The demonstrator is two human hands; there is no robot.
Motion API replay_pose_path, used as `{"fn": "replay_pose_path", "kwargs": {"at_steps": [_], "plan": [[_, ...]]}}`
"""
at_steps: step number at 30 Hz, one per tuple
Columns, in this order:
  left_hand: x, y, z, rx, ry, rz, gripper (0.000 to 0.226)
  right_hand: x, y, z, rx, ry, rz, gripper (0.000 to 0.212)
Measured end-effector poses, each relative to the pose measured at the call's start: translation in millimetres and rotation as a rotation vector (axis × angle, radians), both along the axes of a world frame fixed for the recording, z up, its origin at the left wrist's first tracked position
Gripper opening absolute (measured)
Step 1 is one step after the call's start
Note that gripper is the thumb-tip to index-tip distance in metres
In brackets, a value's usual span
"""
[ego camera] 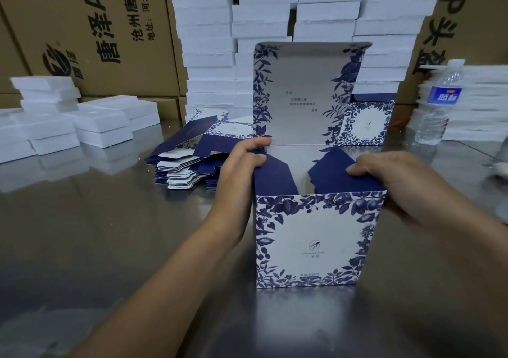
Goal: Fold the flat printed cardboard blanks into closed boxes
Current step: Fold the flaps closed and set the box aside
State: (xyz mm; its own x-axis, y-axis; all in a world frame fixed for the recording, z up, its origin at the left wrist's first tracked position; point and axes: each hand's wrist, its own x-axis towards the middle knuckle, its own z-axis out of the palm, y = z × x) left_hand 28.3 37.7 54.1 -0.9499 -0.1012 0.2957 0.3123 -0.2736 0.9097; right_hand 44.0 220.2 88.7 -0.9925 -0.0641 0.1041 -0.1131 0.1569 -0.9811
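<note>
The left hand (244, 162) pinches the left flap (275, 177) of the open box (310, 242), and the right hand (398, 182) curls over the right flap (338, 177), fingers pressing on it. The box stands on the shiny table (110, 234) between both hands, and its tall lid (299, 88) stands straight up just past the fingertips. A pile of flat blanks (184, 162) lies just beyond the left hand, on its outer side.

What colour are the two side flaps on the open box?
Plain dark navy side flaps, unlike the blue floral-printed front; clearest in the head view.
</note>
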Motion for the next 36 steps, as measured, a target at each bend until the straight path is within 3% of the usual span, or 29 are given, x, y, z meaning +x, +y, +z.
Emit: {"fn": "replay_pose_path", "kwargs": {"at_steps": [7,11,22,26,31,36], "plan": [[-1,3,-3,-0.037,0.003,-0.048,0.033,-12,-1,3,0.01,-0.087,-0.143,0.016],[0,4,-3,-0.019,0.006,-0.084,0.032,-19,1,6,0.095,-0.047,-0.222,0.026],[0,3,-4,-0.029,0.007,-0.118,0.034,-30,-2,12,0.035,-0.183,-0.204,0.014],[1,2,-4,-0.028,0.016,-0.126,0.037,-36,-1,15,0.114,-0.184,-0.202,0.013],[2,2,-5,-0.036,0.016,-0.17,0.026,-41,4,14,-0.063,-0.312,-0.119,0.021],[3,3,-7,-0.066,0.098,-0.088,0.015,-42,4,9,-0.137,-0.188,-0.106,0.012]]}}
